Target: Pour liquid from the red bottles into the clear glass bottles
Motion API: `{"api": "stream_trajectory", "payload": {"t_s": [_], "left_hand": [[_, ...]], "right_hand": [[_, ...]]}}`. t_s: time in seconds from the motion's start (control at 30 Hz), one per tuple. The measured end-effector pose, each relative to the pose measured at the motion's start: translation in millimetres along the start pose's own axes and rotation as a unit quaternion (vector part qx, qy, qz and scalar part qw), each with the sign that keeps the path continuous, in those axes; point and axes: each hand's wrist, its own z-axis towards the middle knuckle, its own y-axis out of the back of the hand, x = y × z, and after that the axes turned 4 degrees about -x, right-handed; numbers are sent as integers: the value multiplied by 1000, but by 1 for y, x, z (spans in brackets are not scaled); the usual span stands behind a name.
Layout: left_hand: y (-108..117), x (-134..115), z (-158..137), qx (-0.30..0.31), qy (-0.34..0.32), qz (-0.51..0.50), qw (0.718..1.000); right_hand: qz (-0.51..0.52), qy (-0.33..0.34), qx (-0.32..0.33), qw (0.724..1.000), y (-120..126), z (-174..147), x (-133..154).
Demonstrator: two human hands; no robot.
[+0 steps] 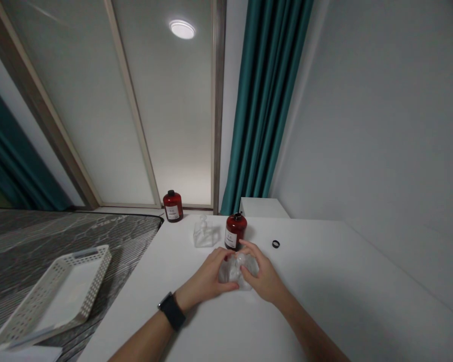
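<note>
Both of my hands are around a clear, squarish bottle (234, 271) low on the white table. My left hand (214, 274) grips its left side, thumb at the near edge. On the other side, my right hand (259, 271) has thumb and fingers closed at its top and right; what exactly the fingertips pinch is hard to make out. Just beyond stands a dark red bottle (231, 238) with a white label, its neck seemingly uncapped. A black ring-shaped piece (276, 244) lies to its right. Another clear square bottle (203, 234) stands to the left.
A second red bottle (172, 206) with a black cap stands at the table's far left corner. A white perforated basket (94, 286) sits lower, left of the white table (196, 327). Behind are a white box-like surface (264, 207), a teal curtain (264, 100) and a wall at right.
</note>
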Motion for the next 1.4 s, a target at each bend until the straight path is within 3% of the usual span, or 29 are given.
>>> {"api": "stream_trajectory", "payload": {"t_s": [0.23, 0.7, 0.97, 1.4], "left_hand": [[0, 1, -1, -2, 2, 1, 1000], [9, -8, -1, -18, 9, -15, 1000], [9, -7, 0, -17, 30, -22, 999], [8, -4, 0, -18, 30, -15, 999]], "right_hand": [[-40, 1, -32, 999, 0, 0, 0], [-20, -36, -16, 999, -3, -1, -7], [26, 2, 5, 1000, 2, 0, -10], [15, -5, 15, 1000, 3, -1, -10]]}}
